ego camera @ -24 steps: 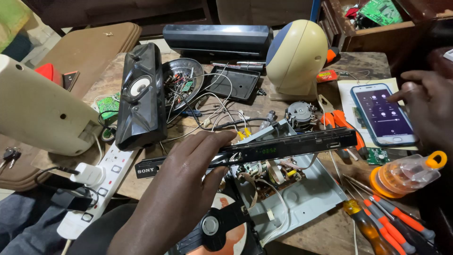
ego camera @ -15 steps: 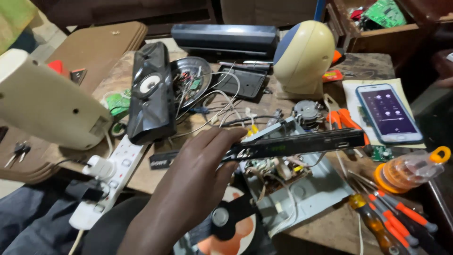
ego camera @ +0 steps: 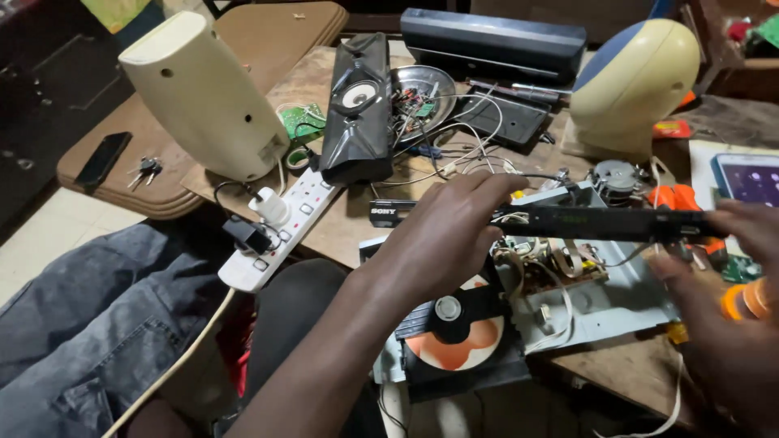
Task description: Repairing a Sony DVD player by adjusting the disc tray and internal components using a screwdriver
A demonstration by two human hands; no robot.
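Observation:
My left hand (ego camera: 442, 235) grips the left part of a long black front panel (ego camera: 600, 221), held level above an opened disc player (ego camera: 568, 312). My right hand (ego camera: 730, 276) holds the panel's right end. The player lies at the table's near edge, its grey metal chassis bare, with circuit boards, ribbon cables and loose wires inside. An orange and white disc (ego camera: 454, 345) sits in its black drive under my left wrist.
A black speaker (ego camera: 357, 109), a cream speaker (ego camera: 203, 93), a round cream speaker (ego camera: 633, 77) and a black box (ego camera: 491, 36) stand behind. A white power strip (ego camera: 280, 227) hangs off the table's left edge. A phone (ego camera: 746, 180) and orange-handled screwdrivers (ego camera: 673, 199) lie right.
The view has swung left and closer. My right hand has left the phone and come onto the panel's right end. My left hand keeps its grip on the panel.

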